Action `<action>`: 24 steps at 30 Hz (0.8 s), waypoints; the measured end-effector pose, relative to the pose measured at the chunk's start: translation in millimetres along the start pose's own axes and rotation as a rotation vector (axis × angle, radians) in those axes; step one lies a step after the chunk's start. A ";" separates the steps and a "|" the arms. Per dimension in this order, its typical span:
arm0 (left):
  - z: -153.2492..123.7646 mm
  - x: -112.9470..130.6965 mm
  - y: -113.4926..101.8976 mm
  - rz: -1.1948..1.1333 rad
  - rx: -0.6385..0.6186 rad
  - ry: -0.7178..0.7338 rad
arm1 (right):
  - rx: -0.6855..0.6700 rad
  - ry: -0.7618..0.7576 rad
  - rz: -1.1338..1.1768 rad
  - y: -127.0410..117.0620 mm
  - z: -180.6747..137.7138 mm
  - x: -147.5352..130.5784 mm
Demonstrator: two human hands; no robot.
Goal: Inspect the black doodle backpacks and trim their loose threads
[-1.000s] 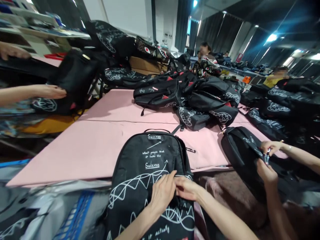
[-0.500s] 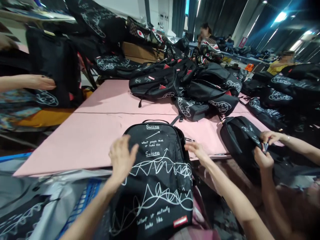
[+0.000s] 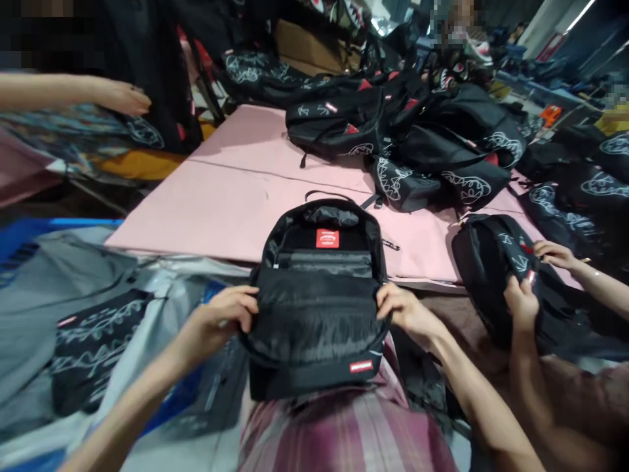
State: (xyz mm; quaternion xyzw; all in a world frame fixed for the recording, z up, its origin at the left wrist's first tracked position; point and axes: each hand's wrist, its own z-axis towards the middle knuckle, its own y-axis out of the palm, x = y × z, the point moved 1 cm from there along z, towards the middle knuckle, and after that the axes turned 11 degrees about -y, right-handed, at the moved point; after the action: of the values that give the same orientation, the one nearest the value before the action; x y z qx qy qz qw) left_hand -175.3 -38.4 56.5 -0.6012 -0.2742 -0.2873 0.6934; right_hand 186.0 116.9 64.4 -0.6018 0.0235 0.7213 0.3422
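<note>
A black backpack (image 3: pixel 314 308) lies in front of me at the near edge of the pink table (image 3: pixel 221 203), its front panel folded down toward me so the black lining and a small red label (image 3: pixel 327 238) show. My left hand (image 3: pixel 223 318) grips the left edge of the folded panel. My right hand (image 3: pixel 405 309) grips the right edge. Both hands have fingers curled over the fabric.
A heap of black printed backpacks (image 3: pixel 417 144) covers the far right of the table. A co-worker's two hands (image 3: pixel 523 305) hold another backpack (image 3: pixel 496 262) at the right. Another person's hand (image 3: pixel 122 98) reaches in at the upper left. Bagged backpacks (image 3: pixel 93 341) lie at my left.
The backpack's printed front panel has been opened and folded down toward me, exposing the inside. My hands moved from its top and side to the panel's two edges. The view tilted down.
</note>
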 end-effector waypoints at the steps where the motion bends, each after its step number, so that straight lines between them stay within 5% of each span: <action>1: -13.4 -2.4 11.2 0.112 -0.014 0.043 | -0.066 0.002 -0.096 11.9 -17.5 0.4; 7: -33.2 -7.1 48.9 0.297 0.010 0.005 | -0.044 -0.088 -0.404 51.8 -56.3 27.1; 15: -30.3 3.2 23.5 0.220 -0.022 0.022 | 0.016 -0.110 -0.365 41.8 -56.5 27.8; 20: 41.9 29.6 -0.5 0.153 0.120 -0.129 | 0.014 -0.083 -0.322 46.5 -52.9 29.4; 24: 126.6 44.3 41.9 0.271 -0.057 -0.135 | -0.003 -0.048 -0.308 50.0 -50.6 21.1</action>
State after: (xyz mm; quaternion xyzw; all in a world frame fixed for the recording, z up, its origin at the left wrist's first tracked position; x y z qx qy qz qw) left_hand -118.9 88.7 76.3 -0.6702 -0.2282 -0.1574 0.6884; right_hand 202.1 66.0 13.0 -0.5816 -0.0782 0.6744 0.4482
